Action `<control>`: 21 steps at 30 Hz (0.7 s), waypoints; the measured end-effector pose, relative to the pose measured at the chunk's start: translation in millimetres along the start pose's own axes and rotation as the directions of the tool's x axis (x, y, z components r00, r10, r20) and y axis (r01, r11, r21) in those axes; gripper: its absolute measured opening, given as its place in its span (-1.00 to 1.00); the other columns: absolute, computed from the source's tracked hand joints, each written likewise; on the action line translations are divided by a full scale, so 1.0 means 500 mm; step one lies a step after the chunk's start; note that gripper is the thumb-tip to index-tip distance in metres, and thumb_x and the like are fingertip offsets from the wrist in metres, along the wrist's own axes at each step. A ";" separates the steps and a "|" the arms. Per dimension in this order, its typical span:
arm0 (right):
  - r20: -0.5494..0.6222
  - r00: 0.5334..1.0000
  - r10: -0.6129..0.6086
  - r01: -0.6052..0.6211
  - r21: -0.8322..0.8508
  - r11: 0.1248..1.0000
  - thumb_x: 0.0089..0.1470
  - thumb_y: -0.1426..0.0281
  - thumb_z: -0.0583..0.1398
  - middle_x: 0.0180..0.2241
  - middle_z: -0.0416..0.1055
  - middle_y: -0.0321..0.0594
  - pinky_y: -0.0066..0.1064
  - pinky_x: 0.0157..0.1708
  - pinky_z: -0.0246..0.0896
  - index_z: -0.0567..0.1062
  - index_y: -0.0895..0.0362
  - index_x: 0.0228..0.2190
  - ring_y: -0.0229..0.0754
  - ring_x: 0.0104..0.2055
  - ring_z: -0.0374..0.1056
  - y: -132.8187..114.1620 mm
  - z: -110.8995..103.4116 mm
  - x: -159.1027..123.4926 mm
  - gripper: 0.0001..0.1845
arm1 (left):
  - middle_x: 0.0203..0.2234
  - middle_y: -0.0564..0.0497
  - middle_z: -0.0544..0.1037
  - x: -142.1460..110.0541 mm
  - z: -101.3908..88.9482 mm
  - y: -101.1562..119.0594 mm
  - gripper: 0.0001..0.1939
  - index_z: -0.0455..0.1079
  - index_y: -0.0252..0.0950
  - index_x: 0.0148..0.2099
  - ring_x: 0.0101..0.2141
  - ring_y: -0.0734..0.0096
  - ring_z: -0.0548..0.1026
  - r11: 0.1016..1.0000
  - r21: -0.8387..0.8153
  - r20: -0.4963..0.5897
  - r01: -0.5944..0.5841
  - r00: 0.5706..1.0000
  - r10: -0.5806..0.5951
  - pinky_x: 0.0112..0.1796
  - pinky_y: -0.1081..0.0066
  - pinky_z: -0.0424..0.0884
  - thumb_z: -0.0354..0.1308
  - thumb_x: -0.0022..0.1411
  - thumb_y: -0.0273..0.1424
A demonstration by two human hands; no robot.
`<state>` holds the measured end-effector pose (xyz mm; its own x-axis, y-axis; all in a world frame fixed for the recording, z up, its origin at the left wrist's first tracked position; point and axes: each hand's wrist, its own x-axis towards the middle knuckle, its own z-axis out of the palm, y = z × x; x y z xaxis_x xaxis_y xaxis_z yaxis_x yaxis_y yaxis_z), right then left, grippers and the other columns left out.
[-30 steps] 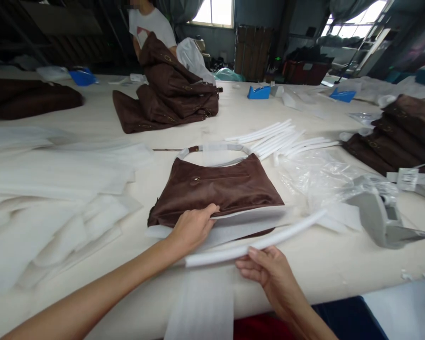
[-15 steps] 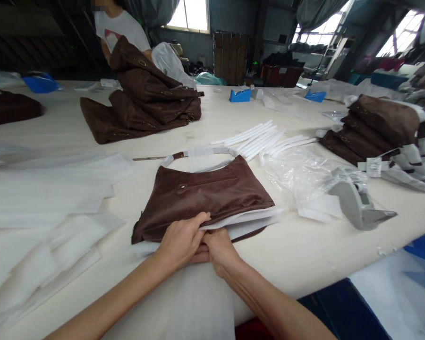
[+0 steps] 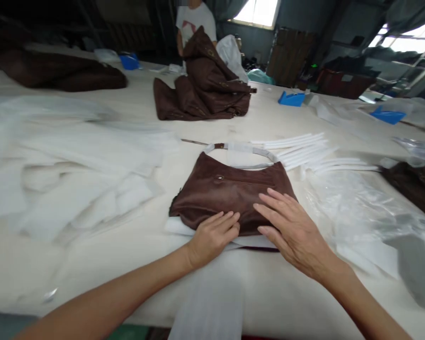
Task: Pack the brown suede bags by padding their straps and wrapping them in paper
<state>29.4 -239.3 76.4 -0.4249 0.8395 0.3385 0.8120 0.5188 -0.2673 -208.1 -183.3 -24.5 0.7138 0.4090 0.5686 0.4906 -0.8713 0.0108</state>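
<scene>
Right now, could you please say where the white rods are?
In the head view, the white rods lie right of centre, just beyond the brown bag and clear plastic.

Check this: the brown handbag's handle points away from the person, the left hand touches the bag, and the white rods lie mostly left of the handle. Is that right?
Not quite: the white rods lie mostly right of the handle, as the head view shows. Otherwise yes: the left hand touches the brown handbag, whose handle points away from the person.
</scene>
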 end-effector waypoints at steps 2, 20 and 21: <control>0.194 0.970 -0.148 0.179 -0.156 0.971 0.28 0.24 0.11 0.32 0.13 -0.01 0.30 0.22 -0.07 0.24 0.01 0.26 0.19 0.37 -0.03 0.048 0.051 -0.019 -0.45 | 0.07 -0.04 0.53 -0.008 0.001 0.012 -0.76 0.44 -0.28 -0.08 0.09 0.36 0.47 0.999 0.022 -0.005 0.023 1.000 -0.023 0.19 0.25 0.30 -0.04 0.39 -0.55; 0.285 0.923 -0.258 0.323 -0.214 0.922 0.22 0.10 0.16 0.40 -0.13 0.05 0.46 0.17 -0.16 0.18 -0.04 0.30 0.33 0.40 -0.17 0.100 0.137 -0.084 -0.33 | 0.00 -0.15 0.52 -0.070 -0.178 -0.139 -0.54 0.39 -0.31 0.13 -0.03 0.19 0.45 0.988 -0.020 0.422 0.153 0.897 -0.131 -0.04 0.24 0.46 -0.03 0.21 -0.61; 0.290 0.922 -0.257 0.322 -0.208 0.924 0.22 0.10 0.16 0.40 -0.14 0.05 0.46 0.16 -0.15 0.18 -0.05 0.30 0.33 0.40 -0.18 0.100 0.136 -0.085 -0.33 | -0.05 -0.13 0.54 -0.062 -0.181 -0.146 -0.56 0.42 -0.29 0.09 -0.09 0.23 0.46 0.991 -0.018 0.424 0.130 0.899 -0.110 -0.08 0.28 0.46 -0.09 0.24 -0.62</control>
<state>60.9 -237.9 -12.5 -0.7161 0.6877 0.1195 0.6961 0.7163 0.0497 -311.1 -157.0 31.4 0.7995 0.5787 0.1608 0.5701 -0.8155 0.0998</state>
